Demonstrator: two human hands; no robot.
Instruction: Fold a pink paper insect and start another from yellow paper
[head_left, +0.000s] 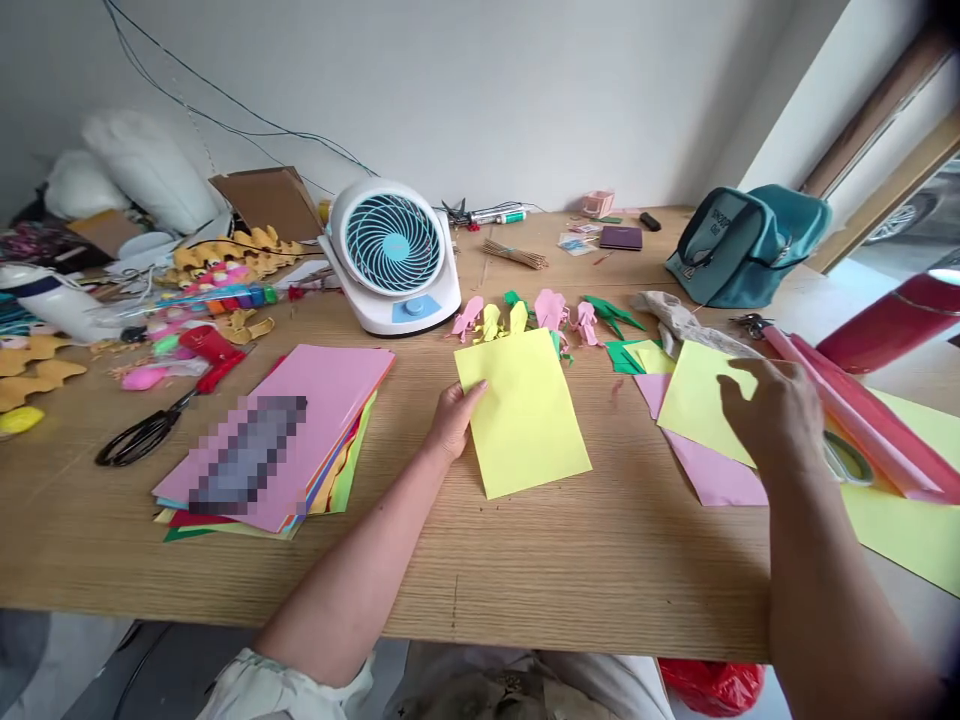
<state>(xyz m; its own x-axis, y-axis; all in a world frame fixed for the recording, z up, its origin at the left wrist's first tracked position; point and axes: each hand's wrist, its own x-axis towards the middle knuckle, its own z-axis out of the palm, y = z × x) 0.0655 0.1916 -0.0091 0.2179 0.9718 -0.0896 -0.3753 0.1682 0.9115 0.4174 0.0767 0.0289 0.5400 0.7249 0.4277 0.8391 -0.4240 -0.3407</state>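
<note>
My left hand (454, 418) grips a yellow paper sheet (529, 415) by its left edge, thumb on top, above the middle of the table. On the right, my right hand (780, 405) hovers with thumb and fingers apart and nothing between them, over another yellow sheet (694, 400). A pink sheet (716, 475) lies partly under that one. Green-handled scissors (851, 458) are just right of my right hand, partly hidden by it. Behind the held sheet sit small pink (551, 308) and yellow paper shapes (491, 322).
A stack of coloured paper (330, 400) lies left, with black scissors (142, 437) beside it. A white fan (394, 255) stands at the back. Farther right are a teal bag (746, 245), a red bottle (892, 322) and rolled red paper (862, 410).
</note>
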